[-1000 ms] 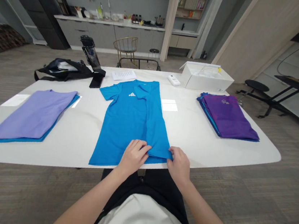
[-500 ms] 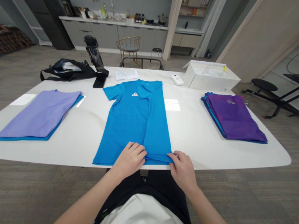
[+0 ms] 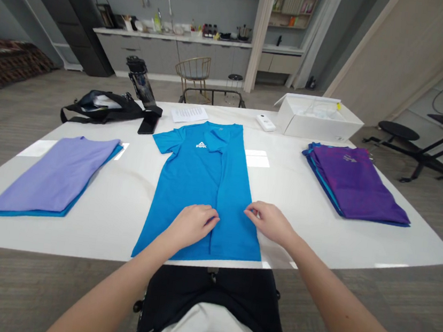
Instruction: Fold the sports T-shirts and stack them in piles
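Note:
A blue T-shirt [image 3: 191, 184] with a white chest logo lies in front of me, its collar away from me. Its right side is folded inward as a long strip, and the left sleeve sticks out. Over the lower middle, near the strip's inner edge, my left hand [image 3: 194, 224] has its fingers curled together. My right hand [image 3: 269, 221] is at the shirt's right edge, thumb and fingertips pressed together. The cloth by both hands lies flat, with none seen lifted in the fingers. The hem rests flat near the table's front edge.
A lavender folded shirt [image 3: 59, 173] lies on a blue one at left. Folded purple shirts [image 3: 358, 185] are stacked at right. Along the back of the white table [image 3: 294, 196] are a black bag [image 3: 103, 108], bottle [image 3: 141, 80], phone [image 3: 148, 125], paper [image 3: 189, 114] and white box [image 3: 320, 119].
Both hands have left the hem; the right hand moved up along the shirt's right edge, the left slightly up. The hem's folded side now lies flat and straight. The view shifted slightly.

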A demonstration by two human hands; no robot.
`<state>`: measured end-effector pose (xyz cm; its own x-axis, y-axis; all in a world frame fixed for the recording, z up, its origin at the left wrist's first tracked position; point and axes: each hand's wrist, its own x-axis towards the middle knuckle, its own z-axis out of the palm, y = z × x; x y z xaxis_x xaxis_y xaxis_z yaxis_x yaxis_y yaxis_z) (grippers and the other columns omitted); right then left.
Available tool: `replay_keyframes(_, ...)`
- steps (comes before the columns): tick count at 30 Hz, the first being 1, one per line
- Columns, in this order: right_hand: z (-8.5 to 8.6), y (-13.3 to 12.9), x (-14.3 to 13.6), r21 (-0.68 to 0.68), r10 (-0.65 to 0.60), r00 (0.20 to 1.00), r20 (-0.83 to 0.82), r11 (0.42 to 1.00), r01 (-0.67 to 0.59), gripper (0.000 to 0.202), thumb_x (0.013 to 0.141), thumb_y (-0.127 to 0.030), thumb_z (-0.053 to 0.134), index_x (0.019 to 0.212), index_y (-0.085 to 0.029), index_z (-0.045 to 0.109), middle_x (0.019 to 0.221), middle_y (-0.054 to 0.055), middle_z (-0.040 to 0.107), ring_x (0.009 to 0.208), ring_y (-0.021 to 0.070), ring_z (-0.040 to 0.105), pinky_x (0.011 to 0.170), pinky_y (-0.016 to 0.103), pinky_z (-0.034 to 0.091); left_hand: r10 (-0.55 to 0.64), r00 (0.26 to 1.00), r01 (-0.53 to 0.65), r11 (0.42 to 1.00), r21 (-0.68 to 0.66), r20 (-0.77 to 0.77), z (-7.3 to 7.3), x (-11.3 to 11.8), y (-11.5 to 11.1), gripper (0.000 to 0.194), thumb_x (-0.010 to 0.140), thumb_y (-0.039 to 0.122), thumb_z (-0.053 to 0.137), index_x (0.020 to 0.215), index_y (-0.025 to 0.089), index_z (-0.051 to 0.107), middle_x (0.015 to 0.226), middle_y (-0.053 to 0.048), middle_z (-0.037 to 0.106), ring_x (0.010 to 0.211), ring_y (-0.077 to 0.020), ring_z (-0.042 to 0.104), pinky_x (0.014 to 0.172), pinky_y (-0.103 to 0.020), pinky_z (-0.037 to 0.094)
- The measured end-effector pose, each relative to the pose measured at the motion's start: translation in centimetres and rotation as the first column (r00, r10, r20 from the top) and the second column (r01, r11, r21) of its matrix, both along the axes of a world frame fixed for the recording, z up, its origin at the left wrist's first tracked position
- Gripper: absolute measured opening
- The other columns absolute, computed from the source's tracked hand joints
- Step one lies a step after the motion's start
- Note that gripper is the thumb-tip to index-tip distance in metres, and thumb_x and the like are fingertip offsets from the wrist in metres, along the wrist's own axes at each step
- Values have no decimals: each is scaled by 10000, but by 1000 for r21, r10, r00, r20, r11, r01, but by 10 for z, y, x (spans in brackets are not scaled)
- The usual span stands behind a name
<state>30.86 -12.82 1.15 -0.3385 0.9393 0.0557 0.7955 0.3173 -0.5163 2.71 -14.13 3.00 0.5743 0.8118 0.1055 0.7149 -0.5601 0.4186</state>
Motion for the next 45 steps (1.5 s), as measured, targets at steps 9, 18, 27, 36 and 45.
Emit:
replay_keyframes(9, -8, 176, -9, -84, -84, 996, 7, 993, 85, 204, 948, -350, 619, 946, -224, 780, 834, 21, 741, 764, 184, 651, 708, 264, 441, 299, 954, -293, 946, -139, 24, -15, -4, 168, 240, 948, 299, 538, 1075, 252, 737, 1007, -39, 749, 913, -215, 688, 792, -306, 500)
replay_keyframes(18, -20, 333, -12, 34, -253, 967, 36, 967, 252, 271, 968, -295, 580, 1175, -195, 724, 1113, 95, 700, 1008, 223, 632, 920, 325, 467, 547, 837, -543, 836, 74, -36, -25, 8, 315, 372, 991, 299, 455, 1315, 206, 613, 1344, -149, 618, 1241, -313, 577, 1001, -451, 472)
replay_keyframes(27, -28, 439, -15, 69, -383, 915, 128, 924, 377, 423, 1003, -378, 510, 1409, -304, 603, 1430, 160, 509, 1319, 383, 441, 1027, 630, 426, 600, 764, -588, 799, 127, -236, -43, 0, 400, 435, 1012, 486, 452, 1252, 160, 612, 1371, -216, 560, 1268, -391, 506, 1007, -511, 419)
replay_keyframes(36, -46, 465, -6, 90, -343, 929, 138, 939, 333, 215, 922, -357, 635, 1072, -234, 728, 1300, 135, 568, 1242, 352, 488, 979, 523, 468, 561, 786, -545, 827, 136, -261, -50, -4, 402, 369, 1003, 465, 507, 1167, 151, 610, 1335, -226, 584, 1254, -392, 517, 995, -494, 403)
replay_keyframes(45, -36, 474, -13, 105, -486, 874, 13, 870, 482, 215, 893, -310, 574, 991, -185, 719, 1130, 129, 689, 1018, 277, 623, 898, 383, 493, 606, 789, -605, 795, -43, 100, -33, -27, 415, 175, 998, 385, 539, 1076, 237, 590, 895, -32, 709, 907, -235, 665, 804, -323, 445)
